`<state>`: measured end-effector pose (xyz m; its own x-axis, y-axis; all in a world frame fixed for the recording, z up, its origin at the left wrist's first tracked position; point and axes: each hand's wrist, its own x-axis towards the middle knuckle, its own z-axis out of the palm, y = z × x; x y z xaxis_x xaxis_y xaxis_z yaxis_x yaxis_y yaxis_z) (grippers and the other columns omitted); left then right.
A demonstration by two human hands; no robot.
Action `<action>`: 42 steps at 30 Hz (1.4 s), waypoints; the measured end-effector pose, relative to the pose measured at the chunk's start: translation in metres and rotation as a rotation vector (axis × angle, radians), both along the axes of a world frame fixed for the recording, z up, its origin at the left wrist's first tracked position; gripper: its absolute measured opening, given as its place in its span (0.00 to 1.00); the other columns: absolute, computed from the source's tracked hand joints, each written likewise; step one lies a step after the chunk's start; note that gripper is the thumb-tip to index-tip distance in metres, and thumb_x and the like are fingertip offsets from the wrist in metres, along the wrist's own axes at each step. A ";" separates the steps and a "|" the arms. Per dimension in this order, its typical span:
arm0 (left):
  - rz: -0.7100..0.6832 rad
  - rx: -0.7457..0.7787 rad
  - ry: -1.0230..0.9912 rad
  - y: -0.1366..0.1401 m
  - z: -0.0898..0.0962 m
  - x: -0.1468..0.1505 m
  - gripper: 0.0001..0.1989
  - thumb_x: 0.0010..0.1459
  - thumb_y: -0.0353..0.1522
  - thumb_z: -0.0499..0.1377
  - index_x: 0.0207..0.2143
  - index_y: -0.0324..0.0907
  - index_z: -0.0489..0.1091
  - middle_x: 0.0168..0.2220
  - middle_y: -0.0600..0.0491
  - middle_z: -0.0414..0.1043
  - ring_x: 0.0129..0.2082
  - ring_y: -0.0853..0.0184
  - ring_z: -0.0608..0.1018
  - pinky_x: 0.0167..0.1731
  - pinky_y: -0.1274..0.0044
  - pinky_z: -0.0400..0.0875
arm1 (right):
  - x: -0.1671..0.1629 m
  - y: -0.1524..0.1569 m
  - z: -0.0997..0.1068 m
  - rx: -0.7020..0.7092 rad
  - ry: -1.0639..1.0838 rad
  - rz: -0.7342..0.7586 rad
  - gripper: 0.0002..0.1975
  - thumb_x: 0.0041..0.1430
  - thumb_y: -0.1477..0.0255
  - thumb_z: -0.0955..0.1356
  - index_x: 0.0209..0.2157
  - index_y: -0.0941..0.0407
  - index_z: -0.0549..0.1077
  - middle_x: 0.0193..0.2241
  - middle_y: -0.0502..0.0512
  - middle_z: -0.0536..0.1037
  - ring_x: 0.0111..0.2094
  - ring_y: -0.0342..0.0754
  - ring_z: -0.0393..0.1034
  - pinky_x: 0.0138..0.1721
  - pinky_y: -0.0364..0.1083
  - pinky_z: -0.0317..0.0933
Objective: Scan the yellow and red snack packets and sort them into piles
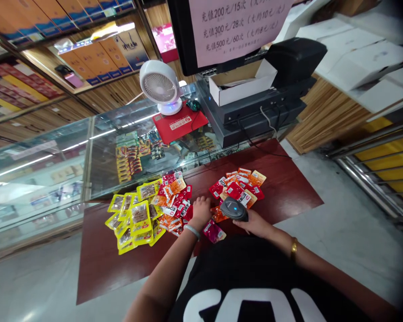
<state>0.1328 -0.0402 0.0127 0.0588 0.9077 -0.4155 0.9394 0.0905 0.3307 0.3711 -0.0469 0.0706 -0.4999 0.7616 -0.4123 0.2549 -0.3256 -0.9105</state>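
Observation:
My right hand (253, 225) grips a dark grey handheld barcode scanner (234, 209) with a small blue light on top. The scanner's head is over the edge of a pile of red and orange snack packets (238, 190). My left hand (201, 212) is palm down with bent fingers, between that pile and a second heap of red and orange packets (174, 201); anything under its fingers is hidden. Left of it lies a stack of yellow snack packets (140, 218) with clear windows. A purple packet (214, 231) rests near my left wrist, close to my body.
The packets lie on a dark red tabletop (104, 273) against a glass display counter (110, 134). On the counter stand a white fan (159, 87), a red mat (179, 125) and a black cash drawer (228, 112) below a monitor (184, 40). A metal rack (372, 165) is at the right.

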 end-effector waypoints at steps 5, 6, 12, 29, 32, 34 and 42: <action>-0.014 -0.065 0.029 -0.022 -0.008 -0.002 0.10 0.54 0.36 0.63 0.39 0.43 0.74 0.43 0.45 0.74 0.48 0.55 0.73 0.47 0.67 0.64 | 0.007 0.001 -0.011 0.045 -0.065 -0.058 0.26 0.52 0.57 0.74 0.49 0.57 0.76 0.47 0.61 0.81 0.51 0.62 0.74 0.57 0.61 0.63; 0.058 -0.099 -0.015 -0.023 -0.012 -0.005 0.08 0.55 0.36 0.62 0.37 0.43 0.74 0.40 0.46 0.75 0.45 0.58 0.75 0.45 0.69 0.65 | 0.008 0.002 -0.012 0.049 -0.080 -0.068 0.26 0.51 0.57 0.74 0.48 0.57 0.76 0.47 0.61 0.81 0.51 0.62 0.74 0.57 0.62 0.63; 0.597 -0.092 -0.597 -0.024 -0.029 -0.031 0.06 0.54 0.33 0.60 0.28 0.42 0.65 0.25 0.57 0.69 0.26 0.70 0.72 0.30 0.79 0.65 | 0.005 -0.001 -0.006 0.011 -0.055 -0.004 0.28 0.50 0.56 0.74 0.49 0.57 0.76 0.44 0.59 0.82 0.47 0.60 0.76 0.52 0.57 0.68; 0.975 0.049 -1.117 -0.011 -0.018 -0.021 0.21 0.41 0.47 0.67 0.26 0.42 0.64 0.22 0.57 0.68 0.23 0.70 0.70 0.29 0.77 0.66 | -0.004 -0.003 0.005 0.003 -0.019 0.123 0.25 0.48 0.60 0.76 0.46 0.58 0.77 0.37 0.57 0.83 0.44 0.60 0.76 0.48 0.57 0.70; 0.969 0.065 -1.103 -0.007 -0.018 -0.018 0.21 0.41 0.47 0.67 0.27 0.41 0.65 0.24 0.57 0.69 0.24 0.71 0.70 0.29 0.78 0.66 | -0.003 -0.004 -0.001 0.020 -0.017 0.120 0.27 0.48 0.61 0.76 0.49 0.59 0.76 0.43 0.59 0.82 0.47 0.61 0.75 0.53 0.59 0.67; 0.955 0.085 -1.041 -0.007 -0.019 -0.017 0.19 0.44 0.46 0.66 0.29 0.40 0.68 0.25 0.56 0.70 0.25 0.72 0.70 0.29 0.79 0.65 | -0.003 -0.004 -0.004 0.007 -0.011 0.107 0.27 0.49 0.61 0.76 0.49 0.59 0.76 0.45 0.59 0.82 0.49 0.61 0.75 0.55 0.60 0.65; 0.931 -0.001 -1.260 0.013 -0.021 0.009 0.21 0.43 0.47 0.67 0.30 0.41 0.68 0.26 0.56 0.71 0.27 0.69 0.74 0.34 0.75 0.70 | 0.000 -0.003 -0.007 0.027 -0.036 0.143 0.26 0.50 0.63 0.75 0.50 0.58 0.76 0.46 0.60 0.82 0.50 0.62 0.74 0.56 0.60 0.64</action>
